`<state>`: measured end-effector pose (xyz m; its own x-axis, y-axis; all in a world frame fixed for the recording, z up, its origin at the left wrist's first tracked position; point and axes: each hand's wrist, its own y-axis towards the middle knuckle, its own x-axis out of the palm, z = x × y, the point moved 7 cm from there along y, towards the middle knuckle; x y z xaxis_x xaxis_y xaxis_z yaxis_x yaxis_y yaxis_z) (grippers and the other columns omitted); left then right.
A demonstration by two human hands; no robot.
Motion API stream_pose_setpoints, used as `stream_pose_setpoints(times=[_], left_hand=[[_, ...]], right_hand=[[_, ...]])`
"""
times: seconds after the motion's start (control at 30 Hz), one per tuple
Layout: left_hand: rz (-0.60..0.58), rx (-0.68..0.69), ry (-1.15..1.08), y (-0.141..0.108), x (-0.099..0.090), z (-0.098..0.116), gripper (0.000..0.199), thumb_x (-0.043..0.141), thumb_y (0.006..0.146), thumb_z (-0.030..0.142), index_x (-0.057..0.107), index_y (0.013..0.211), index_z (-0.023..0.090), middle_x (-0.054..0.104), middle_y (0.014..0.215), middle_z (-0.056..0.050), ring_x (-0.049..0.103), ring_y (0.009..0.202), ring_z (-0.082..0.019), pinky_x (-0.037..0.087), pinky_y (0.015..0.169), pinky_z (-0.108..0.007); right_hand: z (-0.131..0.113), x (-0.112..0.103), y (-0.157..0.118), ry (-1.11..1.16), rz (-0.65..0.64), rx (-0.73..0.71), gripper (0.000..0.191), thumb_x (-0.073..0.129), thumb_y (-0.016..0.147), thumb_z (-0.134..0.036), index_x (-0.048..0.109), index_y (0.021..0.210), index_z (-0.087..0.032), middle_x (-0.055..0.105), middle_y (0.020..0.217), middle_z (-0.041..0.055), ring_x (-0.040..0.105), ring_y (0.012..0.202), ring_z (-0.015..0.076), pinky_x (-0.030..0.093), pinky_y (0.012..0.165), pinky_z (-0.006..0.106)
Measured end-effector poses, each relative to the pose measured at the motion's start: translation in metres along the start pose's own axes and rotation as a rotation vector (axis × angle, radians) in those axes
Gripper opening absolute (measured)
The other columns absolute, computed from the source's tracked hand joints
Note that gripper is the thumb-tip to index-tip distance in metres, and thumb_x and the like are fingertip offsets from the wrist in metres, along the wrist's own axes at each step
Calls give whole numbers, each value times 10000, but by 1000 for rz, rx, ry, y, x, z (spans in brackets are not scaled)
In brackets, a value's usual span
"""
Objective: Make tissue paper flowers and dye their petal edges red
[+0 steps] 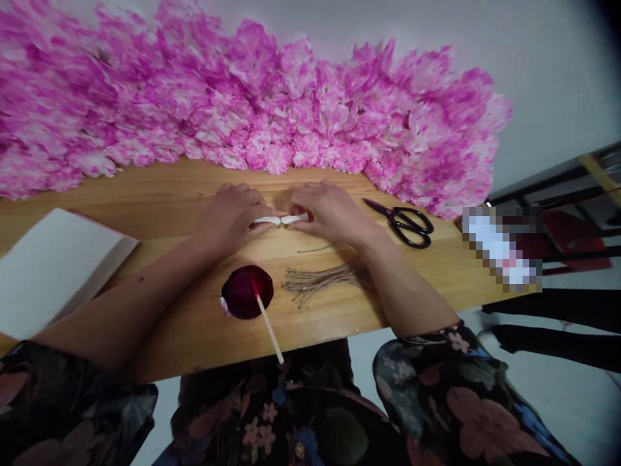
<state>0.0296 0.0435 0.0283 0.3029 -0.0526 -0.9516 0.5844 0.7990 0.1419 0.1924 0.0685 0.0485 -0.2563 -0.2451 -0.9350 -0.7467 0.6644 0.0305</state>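
Note:
A narrow folded strip of white paper point(268, 221), pinched in at its middle, spans the gap between my hands just above the table. My left hand point(235, 212) grips its left half between thumb and fingers. On the other half, my right hand point(323, 210) has a similar closed grip. Nearer to me stands a small bowl of dark red liquid point(240, 294), with a wooden stick point(270, 329) resting in it. A bundle of thin brown ties point(323, 279) lies below my right hand, and a single loose tie point(315, 248) lies closer to the fingers.
Black-handled scissors point(410, 223) lie right of my right hand. A thick stack of white paper sheets point(53, 268) is on the left of the wooden table point(334, 317). Pink and white paper flowers point(272, 97) line the back edge. A blurred-out object point(499, 249) sits at the right end.

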Motion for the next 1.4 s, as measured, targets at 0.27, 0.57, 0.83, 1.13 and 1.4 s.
stream_pose_setpoints(times=[0.27, 0.57, 0.83, 1.13, 1.4], left_hand=[[40, -1, 128, -6, 0, 2, 375, 497, 1157, 364, 857, 1120, 265, 777, 1025, -32, 641, 1001, -242, 424, 979, -420], [174, 96, 209, -10, 5, -1, 362, 539, 1177, 403, 878, 1123, 288, 788, 991, -60, 638, 936, -257, 403, 893, -443], [173, 7, 41, -9, 2, -14, 309, 635, 1113, 435, 848, 1248, 257, 772, 1018, -93, 669, 976, -289, 449, 848, -429], [200, 3, 86, -13, -4, 0, 387, 591, 1142, 511, 817, 1209, 204, 767, 1156, -87, 650, 1103, -290, 475, 945, -438], [46, -60, 166, -4, 4, 5, 300, 578, 1088, 318, 827, 1222, 218, 793, 1160, -105, 668, 1134, -321, 471, 947, -452]], right_hand=[[22, -1, -3, 340, 104, 112, 164, 718, 1060, -348, 736, 1110, -193, 797, 966, 28, 662, 844, 193, 384, 787, 312], [23, 5, 0, 361, 154, 102, 158, 735, 1015, -303, 775, 1114, -186, 812, 978, 47, 696, 906, 212, 423, 824, 317], [32, -12, -3, 62, 290, 109, 232, 623, 1107, -346, 784, 1202, -209, 796, 1082, 90, 681, 1042, 276, 461, 962, 413], [-8, 1, -4, -101, 147, -196, 240, 630, 1122, -407, 790, 1163, -232, 756, 1129, 94, 615, 1145, 320, 418, 1028, 476], [-6, 10, 0, -171, 148, -158, 170, 664, 1067, -271, 796, 1157, -213, 756, 1168, 115, 583, 1113, 313, 389, 942, 423]])
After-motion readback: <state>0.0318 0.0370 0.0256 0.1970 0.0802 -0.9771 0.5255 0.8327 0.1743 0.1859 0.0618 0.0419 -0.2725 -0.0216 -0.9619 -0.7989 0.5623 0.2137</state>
